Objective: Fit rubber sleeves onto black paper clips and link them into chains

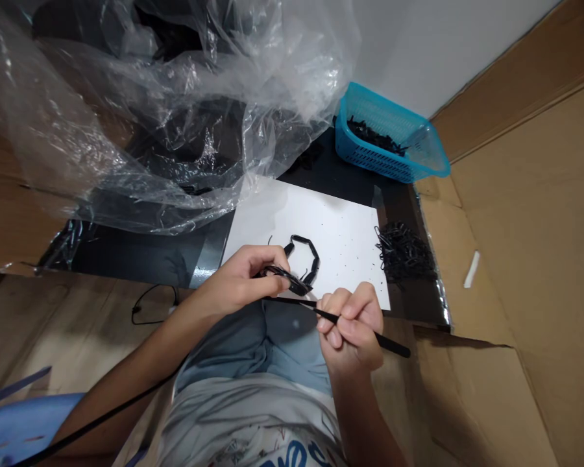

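Note:
My left hand (246, 277) is closed around a small black plastic part (287, 279) at the near edge of a white sheet (340, 230). From that part a chain of black linked pieces (307, 250) curls up over the sheet. My right hand (353, 324) pinches a thin black rod-like tool (365, 331), its tip pointing left and touching the black part in my left hand. Both hands hover over my lap, just in front of the dark table.
A heap of small black clips (405, 254) lies right of the sheet. A blue basket (389, 139) with more black pieces stands at the back. A big clear plastic bag (165, 117) covers the left. Cardboard (530, 227) flanks the right side.

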`<state>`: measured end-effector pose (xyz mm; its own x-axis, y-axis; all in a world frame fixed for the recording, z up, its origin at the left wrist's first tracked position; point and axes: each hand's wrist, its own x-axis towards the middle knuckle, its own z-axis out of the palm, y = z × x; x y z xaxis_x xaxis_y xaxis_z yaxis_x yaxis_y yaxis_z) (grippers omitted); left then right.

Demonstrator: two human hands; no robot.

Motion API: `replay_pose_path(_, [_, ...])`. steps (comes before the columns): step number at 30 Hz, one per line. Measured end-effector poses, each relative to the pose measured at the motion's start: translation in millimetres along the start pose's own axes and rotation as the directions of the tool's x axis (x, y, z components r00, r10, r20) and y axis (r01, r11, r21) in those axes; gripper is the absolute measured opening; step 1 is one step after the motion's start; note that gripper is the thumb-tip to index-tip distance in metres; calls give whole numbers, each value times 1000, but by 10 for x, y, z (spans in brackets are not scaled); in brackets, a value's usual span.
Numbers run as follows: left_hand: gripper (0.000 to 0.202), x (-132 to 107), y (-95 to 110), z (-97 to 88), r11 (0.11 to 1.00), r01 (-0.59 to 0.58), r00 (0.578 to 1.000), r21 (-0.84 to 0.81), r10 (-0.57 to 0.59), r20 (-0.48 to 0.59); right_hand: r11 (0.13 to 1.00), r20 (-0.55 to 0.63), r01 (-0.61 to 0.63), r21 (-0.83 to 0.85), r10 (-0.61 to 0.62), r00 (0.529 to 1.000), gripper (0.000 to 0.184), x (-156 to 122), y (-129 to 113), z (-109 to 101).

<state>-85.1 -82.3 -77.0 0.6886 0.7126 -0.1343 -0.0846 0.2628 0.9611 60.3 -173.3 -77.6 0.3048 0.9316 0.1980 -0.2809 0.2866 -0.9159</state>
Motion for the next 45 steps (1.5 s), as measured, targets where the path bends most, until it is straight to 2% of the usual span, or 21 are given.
replay_pose_path(3, [11,-1,-19,-7,1000,1,1000,8,-1,0,989,-12,99,-108,-101,995,12,-13,-29,-136])
replay_pose_path(5, [12,0,-31,-10,1000,1,1000,18,0,-7,944,-23,202,-261,-215,976,13,-7,-31,-268])
replay_pose_path(6, [12,1,-36,-11,1000,0,1000,20,0,-11,895,-12,252,-368,-276,961,14,2,-29,-338])
replay_pose_path(8, [13,4,-40,-9,1000,2,1000,17,-2,-19,727,71,306,-614,-335,939,15,29,-32,-473])
replay_pose_path(9, [13,5,-39,-7,1000,5,1000,12,-4,-25,617,138,310,-724,-311,941,14,44,-41,-532])
replay_pose_path(11, [14,5,-34,-1,1000,13,999,-2,-13,-38,405,257,305,-862,-170,951,10,68,-76,-623])
replay_pose_path(12, [15,5,-31,1,1000,13,999,-11,-14,-39,332,292,306,-893,-92,952,8,76,-99,-654])
replay_pose_path(14, [15,3,-28,3,1000,10,999,-24,-11,-35,268,337,326,-907,-3,941,6,79,-147,-693])
replay_pose_path(16, [15,1,-29,1,1000,9,999,-27,-10,-37,272,354,341,-900,-2,935,6,74,-181,-709])
replay_pose_path(19, [15,2,-35,-5,999,22,998,-28,-24,-53,302,348,352,-886,-67,935,6,70,-186,-713])
replay_pose_path(22, [13,3,-34,-9,998,36,998,-43,-38,-57,370,319,350,-861,-143,937,10,71,-149,-695])
replay_pose_path(25, [11,1,-28,-5,998,34,997,-56,-38,-65,506,261,338,-793,-219,940,17,44,-113,-625])
replay_pose_path(28, [10,1,-28,-2,998,14,997,-64,-18,-69,711,190,314,-629,-251,949,21,-23,-119,-491])
replay_pose_path(30, [9,2,-32,-3,998,-2,998,-62,-2,-63,786,215,324,-526,-245,945,25,-67,-131,-391])
replay_pose_path(32, [9,1,-37,-6,998,-11,998,-56,8,-57,784,281,365,-502,-251,926,29,-92,-126,-308])
replay_pose_path(34, [8,-2,-40,-9,998,-18,999,-55,15,-52,745,335,420,-519,-275,901,33,-94,-96,-254])
replay_pose_path(45, [9,-4,-6,-6,997,30,998,-73,-35,-58,583,466,582,-567,-356,810,35,-49,22,-205])
